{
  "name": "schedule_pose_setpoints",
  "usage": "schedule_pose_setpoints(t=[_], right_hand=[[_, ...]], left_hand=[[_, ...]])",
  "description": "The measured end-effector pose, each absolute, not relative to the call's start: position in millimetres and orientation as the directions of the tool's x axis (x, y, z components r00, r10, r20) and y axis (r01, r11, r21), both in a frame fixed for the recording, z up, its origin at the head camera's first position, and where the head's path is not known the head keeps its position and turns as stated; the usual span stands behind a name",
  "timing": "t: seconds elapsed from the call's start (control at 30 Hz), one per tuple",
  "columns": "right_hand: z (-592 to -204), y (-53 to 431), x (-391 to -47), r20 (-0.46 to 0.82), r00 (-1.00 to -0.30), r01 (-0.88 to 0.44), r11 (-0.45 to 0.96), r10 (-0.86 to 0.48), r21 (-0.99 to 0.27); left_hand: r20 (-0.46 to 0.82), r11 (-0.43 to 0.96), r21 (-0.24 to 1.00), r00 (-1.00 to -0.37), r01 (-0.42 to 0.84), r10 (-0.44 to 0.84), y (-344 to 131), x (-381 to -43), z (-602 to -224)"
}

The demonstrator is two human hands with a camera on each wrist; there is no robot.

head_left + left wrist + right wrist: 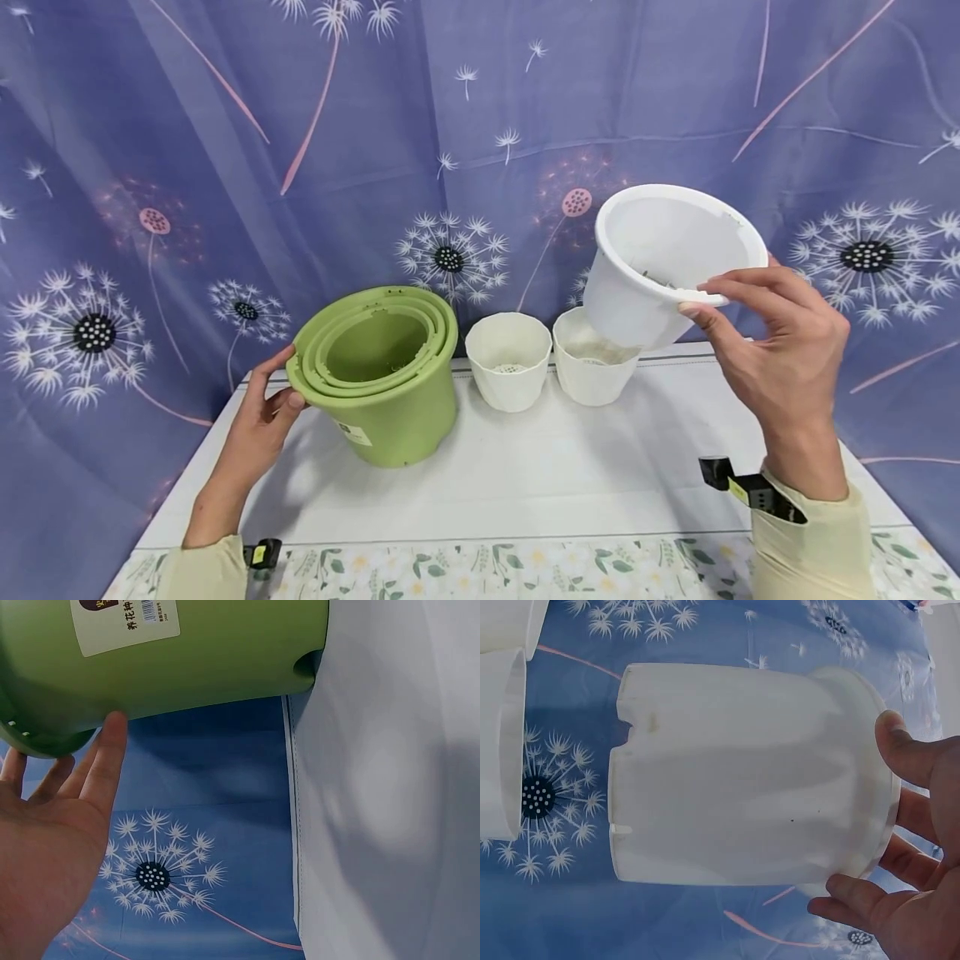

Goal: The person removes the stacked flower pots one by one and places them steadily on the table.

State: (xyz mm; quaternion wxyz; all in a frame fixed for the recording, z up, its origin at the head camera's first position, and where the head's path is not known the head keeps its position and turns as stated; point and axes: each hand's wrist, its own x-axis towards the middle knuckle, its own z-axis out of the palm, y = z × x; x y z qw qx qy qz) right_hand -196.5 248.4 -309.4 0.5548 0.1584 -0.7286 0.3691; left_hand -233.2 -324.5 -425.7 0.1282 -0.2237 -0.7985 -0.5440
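Observation:
In the head view my left hand (258, 425) holds the left rim of a large green flower pot (408, 429), which stands on the table with smaller green pots (337, 371) nested inside. The left wrist view shows its fingers (105, 769) at the rim and wall, near a white label (127, 622). My right hand (787, 350) pinches the rim of a large white flower pot (637, 304), raised and tilted, with small dark bits inside. In the right wrist view that white pot (727, 780) shows notches along its base edge.
Two small cream-white pots, one in the middle (510, 383) and one to its right (592, 379), stand at the table's back edge. The raised pot overlaps the right one in the head view. A purple dandelion-print curtain (360, 125) hangs behind the white tablecloth (525, 483).

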Motion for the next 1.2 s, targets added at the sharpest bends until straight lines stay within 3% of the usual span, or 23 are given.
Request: schedule_pose_setpoints(t=[0.67,1.2], right_hand=[[-314.5,282.6,-195.9,0.891,-0.389,-0.471,0.78,0.234,-0.411],[-321.3,298.6,-197.7,0.869,-0.427,-0.42,0.796,0.251,-0.437]], left_hand=[[0.436,0.337,0.803,-0.87,0.491,0.229,-321.6,-235.2,-424.9],[0.453,0.293,0.814,-0.863,0.502,0.222,-323.8,-234.5,-423.9]])
